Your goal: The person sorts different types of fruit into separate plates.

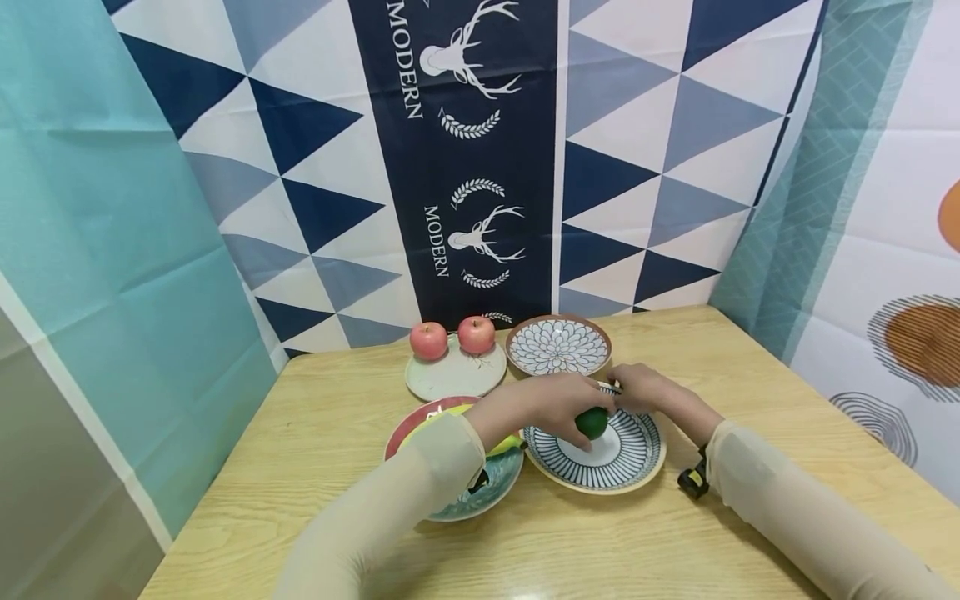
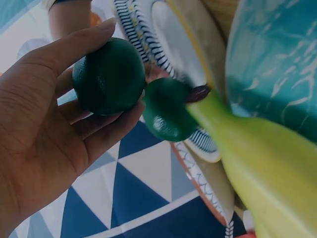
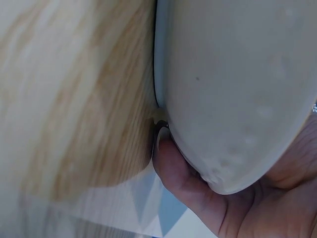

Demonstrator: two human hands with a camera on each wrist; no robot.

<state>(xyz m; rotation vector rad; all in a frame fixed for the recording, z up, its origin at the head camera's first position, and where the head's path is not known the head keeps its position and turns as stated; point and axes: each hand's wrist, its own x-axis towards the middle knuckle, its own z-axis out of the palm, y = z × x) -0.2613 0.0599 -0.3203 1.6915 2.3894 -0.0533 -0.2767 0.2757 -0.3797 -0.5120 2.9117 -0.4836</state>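
My left hand (image 1: 558,404) holds a dark green lime (image 2: 110,77) between thumb and fingers above the striped plate (image 1: 637,450). Another dark green lime (image 2: 171,109) shows beyond it in the left wrist view, overlapped by the tip of a yellow banana (image 2: 262,163); the left hand hides it in the head view. At the far rim of the striped plate is my right hand (image 1: 637,389). In the right wrist view a curled finger (image 3: 178,173) hooks under the plate's pale underside (image 3: 237,89), with the palm side at the rim.
Left of the striped plate, a pink and teal plate (image 1: 483,500) bears the banana, partly behind the left forearm. At the back, a white plate (image 1: 442,385) carries two red apples (image 1: 476,335), beside a brown-rimmed petal-patterned plate (image 1: 558,346). A patterned curtain (image 1: 300,167) hangs behind the wooden table (image 1: 315,467).
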